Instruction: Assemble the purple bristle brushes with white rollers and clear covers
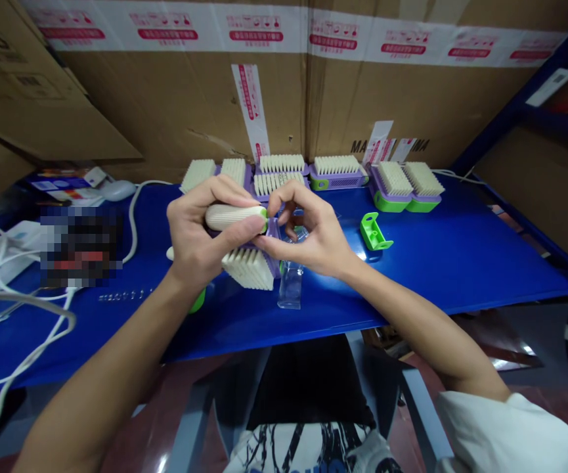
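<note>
A pale, finely ribbed, rounded oblong piece with a lime-green end [234, 218] sits in the left hand [196, 230], held up over the glossy blue counter [471, 256]. The left hand is closed around it, its thumb laid along the near side and reaching towards the green end. The piece's long axis runs roughly left to right, so the green end faces the right hand [316, 230], while the body lies against the left. The right hand is therefore the nearer one to that end: its fingers are curled, with thumb and forefinger tips right by it (whether they pinch anything there, I cannot tell).

Just below the hands is a block of cream bristles with a purple edge [249, 269]; whether it is joined to the ribbed piece is hidden by the fingers. A clear plastic piece [290, 292] lies below the right hand, and a bright green moulded plastic bracket [375, 231] rests well apart, to the right. Farther back, purple-based brush heads with cream bristles [335, 169] stand in a row before a brown cardboard panel [165, 98].
</note>
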The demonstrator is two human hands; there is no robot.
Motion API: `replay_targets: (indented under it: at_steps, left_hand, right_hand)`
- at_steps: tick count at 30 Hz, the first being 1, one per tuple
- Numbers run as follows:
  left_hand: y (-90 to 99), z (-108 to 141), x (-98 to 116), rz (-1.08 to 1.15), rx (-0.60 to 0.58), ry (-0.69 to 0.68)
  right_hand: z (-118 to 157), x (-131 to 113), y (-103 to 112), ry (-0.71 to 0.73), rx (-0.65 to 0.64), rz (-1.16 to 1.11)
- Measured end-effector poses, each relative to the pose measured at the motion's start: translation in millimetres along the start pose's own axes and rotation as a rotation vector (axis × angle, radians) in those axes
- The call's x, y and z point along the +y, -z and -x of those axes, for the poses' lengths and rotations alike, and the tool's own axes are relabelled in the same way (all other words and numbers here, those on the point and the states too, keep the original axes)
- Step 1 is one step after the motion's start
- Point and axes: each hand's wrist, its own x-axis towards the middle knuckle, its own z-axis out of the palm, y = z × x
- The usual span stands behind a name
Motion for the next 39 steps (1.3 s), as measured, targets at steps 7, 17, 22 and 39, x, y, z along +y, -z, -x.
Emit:
replay_targets:
  at_steps: [7, 17, 22, 39]
  left_hand:
    - [3.1, 2, -7, -0.026, 0.018, -0.009]
    - [-5.3, 0, 4, 0.004, 0.175, -0.061]
    - [3.5, -2, 6, -0.048, 0.071, -0.029]
    - [31.8, -11, -13, 0.175, -0.346, 0.302]
  right_hand:
    - [2, -3, 3, -0.071, -0.001, -0.038]
    - [9, 0, 3, -0.060, 0.062, 0.056]
    - [10, 2, 5, -0.045, 0.094, 0.106]
    - [107, -41, -1, 0.185, -0.034, 0.889]
